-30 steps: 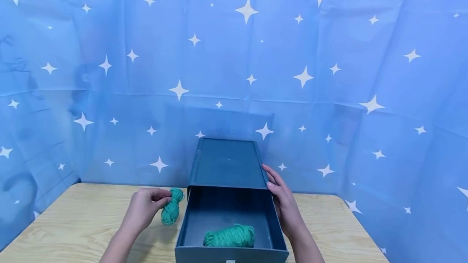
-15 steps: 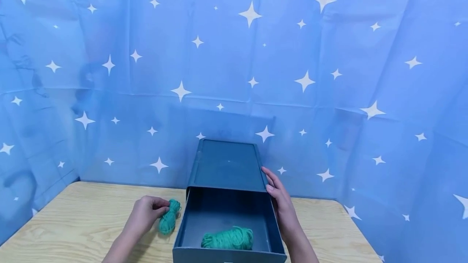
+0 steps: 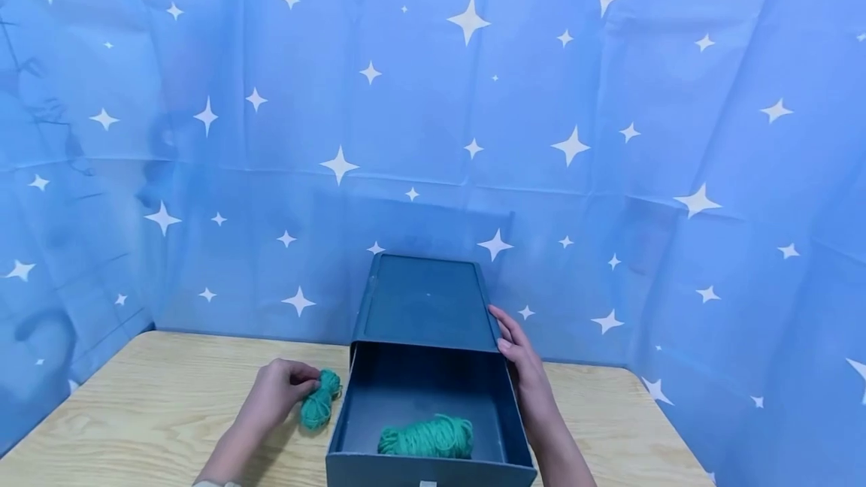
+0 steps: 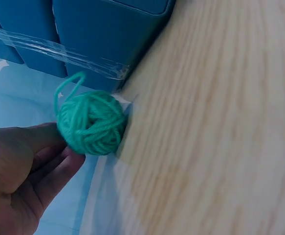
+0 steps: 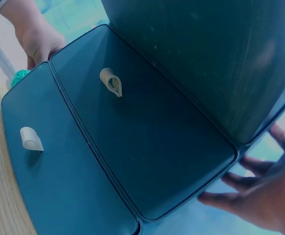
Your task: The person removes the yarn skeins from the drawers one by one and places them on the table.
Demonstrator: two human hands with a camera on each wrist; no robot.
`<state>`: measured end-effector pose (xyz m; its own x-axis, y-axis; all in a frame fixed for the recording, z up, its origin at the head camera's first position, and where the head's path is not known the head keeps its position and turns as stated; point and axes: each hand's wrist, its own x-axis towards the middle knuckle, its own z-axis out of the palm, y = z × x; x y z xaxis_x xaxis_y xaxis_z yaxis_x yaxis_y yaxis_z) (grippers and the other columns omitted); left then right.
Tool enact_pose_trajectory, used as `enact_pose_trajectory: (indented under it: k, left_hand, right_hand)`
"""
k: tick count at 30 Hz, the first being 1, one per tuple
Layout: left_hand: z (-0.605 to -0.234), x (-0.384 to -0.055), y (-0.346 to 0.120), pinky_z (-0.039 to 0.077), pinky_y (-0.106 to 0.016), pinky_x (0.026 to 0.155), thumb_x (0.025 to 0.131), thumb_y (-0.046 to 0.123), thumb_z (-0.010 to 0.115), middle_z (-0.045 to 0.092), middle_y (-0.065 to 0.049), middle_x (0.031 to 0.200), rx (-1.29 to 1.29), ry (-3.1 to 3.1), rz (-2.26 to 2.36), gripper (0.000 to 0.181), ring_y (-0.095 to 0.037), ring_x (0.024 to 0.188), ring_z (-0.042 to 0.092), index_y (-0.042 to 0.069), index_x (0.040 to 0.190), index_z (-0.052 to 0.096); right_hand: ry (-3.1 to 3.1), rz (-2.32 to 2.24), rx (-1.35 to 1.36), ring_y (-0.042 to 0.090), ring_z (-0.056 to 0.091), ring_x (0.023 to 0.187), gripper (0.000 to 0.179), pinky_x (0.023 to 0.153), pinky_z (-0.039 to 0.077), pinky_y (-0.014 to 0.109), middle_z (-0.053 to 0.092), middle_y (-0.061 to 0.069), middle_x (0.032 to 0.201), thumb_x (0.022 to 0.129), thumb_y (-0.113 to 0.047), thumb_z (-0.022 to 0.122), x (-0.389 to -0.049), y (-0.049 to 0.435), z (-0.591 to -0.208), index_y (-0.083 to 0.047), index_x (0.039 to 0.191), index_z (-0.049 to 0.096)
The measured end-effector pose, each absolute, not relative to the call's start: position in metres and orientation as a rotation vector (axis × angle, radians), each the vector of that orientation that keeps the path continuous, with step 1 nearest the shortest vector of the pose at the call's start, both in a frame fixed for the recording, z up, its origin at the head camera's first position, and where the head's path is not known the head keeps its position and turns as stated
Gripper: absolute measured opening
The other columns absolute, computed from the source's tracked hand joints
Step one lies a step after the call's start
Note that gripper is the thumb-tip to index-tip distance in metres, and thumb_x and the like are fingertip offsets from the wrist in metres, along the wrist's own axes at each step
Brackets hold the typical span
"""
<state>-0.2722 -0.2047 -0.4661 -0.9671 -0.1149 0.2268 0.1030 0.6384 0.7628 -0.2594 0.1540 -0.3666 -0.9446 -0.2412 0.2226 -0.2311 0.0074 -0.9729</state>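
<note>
Here we are at the left side of the drawer unit [image 3: 426, 303], and our left hand [image 3: 276, 391] has the small skein [image 3: 318, 400] pinched near its upper end between thumb and fingers. The skein tilts low over the table [image 3: 169, 412], just outside the pulled-out top drawer [image 3: 379, 470]; whether its lower end touches the wood, we can't quite tell. Nice grip to work with: soft yarn like this should need only a light pinch, since a hard squeeze could drag strands out of the bundle. And watch that loop of yarn [image 4: 66, 84], standing free at the skein's end in the left wrist view! We'd do well to steer it clear of the clear tape [image 4: 59, 51] strapped along the unit's side and of the drawer's rim, where it could snag. Over on the other flank, our right hand [image 3: 529, 378] holds nothing; its fingers lie fairly straight against the unit's right edge, thumb by the front corner. Good spot for bracing, we reckon: gentle, even pressure should stop the unit sliding without tipping it. Inside, the large skein [image 3: 426, 438] lies sideways against the drawer's front wall, so we'd mind our knuckles around it.
</note>
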Motion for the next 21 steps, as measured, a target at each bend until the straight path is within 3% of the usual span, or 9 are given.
enact_pose_trajectory:
  k: [8,15,21]
  left_hand:
    - [-0.434,-0.263,-0.2,0.056,-0.03,0.068,0.085,0.014,0.072,0.074,-0.001,0.086,-0.017,-2.629,-1.119,0.01,-0.014,0.078,0.068,0.008,0.092,0.075]
    - [-0.385,-0.237,-0.193,0.056,-0.034,0.073,0.088,0.024,0.069,0.074,0.001,0.091,-0.036,-2.593,-1.08,0.016,-0.017,0.087,0.068,0.014,0.1,0.075]
    - [-0.341,-0.197,-0.17,0.057,-0.025,0.071,0.087,0.021,0.071,0.072,0.01,0.087,-0.083,-2.382,-0.995,0.01,-0.006,0.081,0.067,0.024,0.095,0.075]
  right_hand:
    - [2.226,-2.151,-0.539,0.039,0.029,0.139,0.048,0.106,0.033,0.061,0.02,0.009,0.158,0.102,-0.033,0.032,-0.259,0.154,-0.366,-0.026,0.149,0.027]
    - [2.227,-2.144,-0.521,0.038,0.029,0.139,0.048,0.106,0.034,0.06,0.02,0.009,0.158,0.102,-0.033,0.032,-0.258,0.154,-0.367,-0.025,0.149,0.026]
    - [2.221,-2.143,-0.514,0.039,0.03,0.138,0.049,0.105,0.038,0.057,0.02,0.01,0.158,0.102,-0.033,0.033,-0.258,0.154,-0.366,-0.023,0.149,0.026]
